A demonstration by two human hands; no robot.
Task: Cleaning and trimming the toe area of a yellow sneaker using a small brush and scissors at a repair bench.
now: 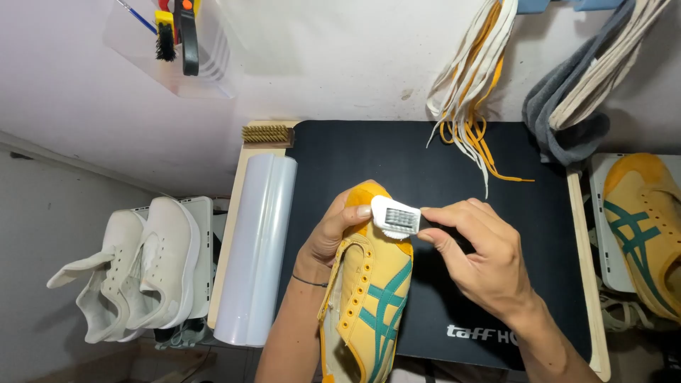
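Two hands are at work over a black mat [440, 163] laid on a pale wooden worktop [583, 248]. The left hand [333, 230] is closed around the toe end of a yellow sneaker [369, 284] with teal side stripes, thumb lying across the top of the toe and fingers hidden beneath it. The shoe is held above the middle of the mat, tilted, its toe pointing away from the person and its lace holes bare. The right hand [482, 255] pinches a small white brush [396, 216] between thumb and fingertips, the remaining fingers curled; the brush head rests against the toe of the shoe, just beside the left thumb.

At the left edge of the worktop a roll of clear film [257, 248] lies lengthwise beside the mat, with a brass wire brush [267, 134] at its far end. Left of the worktop, lower down, sits a pair of white sneakers [142, 266]. Right of the worktop, a second yellow sneaker [649, 227] with teal stripes lies on a pale tray. White and yellow shoelaces [472, 85] hang from the wall above the mat's far edge, their ends touching the mat. A grey cloth [567, 113] hangs at upper right. A clear wall holder [174, 42] at upper left carries a small black-bristled brush and other tools.
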